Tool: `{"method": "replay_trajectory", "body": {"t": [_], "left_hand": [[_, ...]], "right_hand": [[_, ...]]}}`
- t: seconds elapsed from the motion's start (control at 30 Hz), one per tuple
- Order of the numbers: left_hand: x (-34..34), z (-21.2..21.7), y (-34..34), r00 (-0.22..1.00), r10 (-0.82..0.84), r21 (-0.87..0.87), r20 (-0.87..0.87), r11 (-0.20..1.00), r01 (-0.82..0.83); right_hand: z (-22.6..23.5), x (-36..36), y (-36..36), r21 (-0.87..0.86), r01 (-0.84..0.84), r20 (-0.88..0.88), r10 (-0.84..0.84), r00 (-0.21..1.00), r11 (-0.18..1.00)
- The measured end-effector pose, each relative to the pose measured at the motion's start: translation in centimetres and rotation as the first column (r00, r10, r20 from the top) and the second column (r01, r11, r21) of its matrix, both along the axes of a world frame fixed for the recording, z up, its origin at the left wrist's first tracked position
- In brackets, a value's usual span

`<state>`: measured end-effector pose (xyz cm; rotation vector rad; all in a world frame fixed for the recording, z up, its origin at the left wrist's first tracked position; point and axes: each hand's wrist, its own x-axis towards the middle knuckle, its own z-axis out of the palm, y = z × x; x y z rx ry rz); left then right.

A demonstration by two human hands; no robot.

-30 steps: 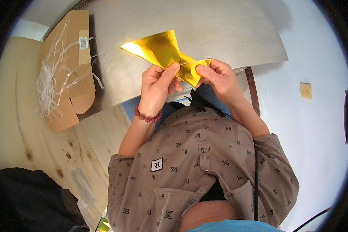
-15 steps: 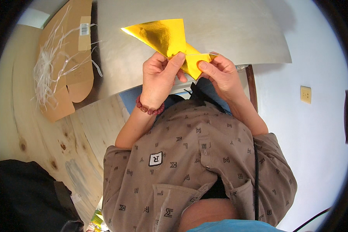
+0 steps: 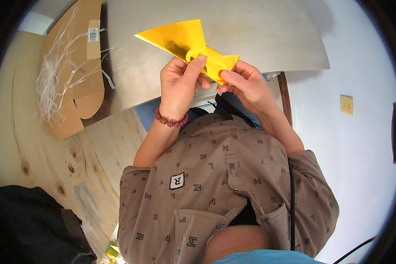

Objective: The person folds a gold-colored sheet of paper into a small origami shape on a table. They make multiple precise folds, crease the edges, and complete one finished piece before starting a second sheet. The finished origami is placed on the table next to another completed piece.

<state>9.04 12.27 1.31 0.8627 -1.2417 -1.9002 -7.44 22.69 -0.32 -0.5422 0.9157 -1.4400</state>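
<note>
A sheet of shiny gold foil paper (image 3: 174,37) is between my two hands, above the near edge of the grey table. Its wide left part fans out flat, and the middle is gathered into a pinch. My left hand (image 3: 183,77) grips that gathered middle, thumb on top, with a bead bracelet at the wrist. On the paper's smaller right part, my right hand (image 3: 244,81) is closed, its thumb pressing the lower right edge. My fingers beneath the paper are partly hidden.
The grey metal table (image 3: 259,35) spans the top. At its left lies a brown cardboard piece (image 3: 90,94) with a bundle of thin white strips (image 3: 50,83) on it. Black cloth (image 3: 35,224) sits at lower left. A white wall with a socket (image 3: 346,105) stands at right.
Both hands and the paper have shifted slightly left and up. The paper's right part is now folded up more, with its corner standing out past my right thumb.
</note>
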Motion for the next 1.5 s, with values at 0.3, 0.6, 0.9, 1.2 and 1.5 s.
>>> {"method": "replay_trajectory", "body": {"t": [0.3, 0.6, 0.9, 1.2, 1.5], "left_hand": [[0.0, 0.1, 0.2, 1.000, 0.019, 0.002, 0.005, 1.000, -0.019], [1.2, 0.9, -0.5, 0.985, -0.172, 0.059, 0.029, 0.984, 0.170], [1.6, 1.2, -0.4, 0.970, -0.242, 0.052, 0.007, 0.969, 0.241], [2.5, 1.0, -1.7, 0.953, -0.298, 0.086, 0.058, 0.952, 0.293], [2.4, 0.8, -1.7, 0.963, -0.240, 0.045, 0.126, 0.971, 0.236]], "right_hand": [[-0.7, -0.1, 0.0, -0.089, -0.031, -0.297, 0.003, 0.955, 0.996], [0.2, -0.9, 0.5, -0.211, 0.093, -0.318, -0.158, 0.935, 0.973], [0.4, -1.4, 0.7, -0.173, 0.044, -0.385, -0.109, 0.917, 0.984], [1.1, -1.9, 1.3, -0.157, 0.043, -0.477, -0.114, 0.872, 0.987], [1.5, -1.9, 0.8, -0.193, 0.179, -0.745, -0.263, 0.613, 0.965]]}}
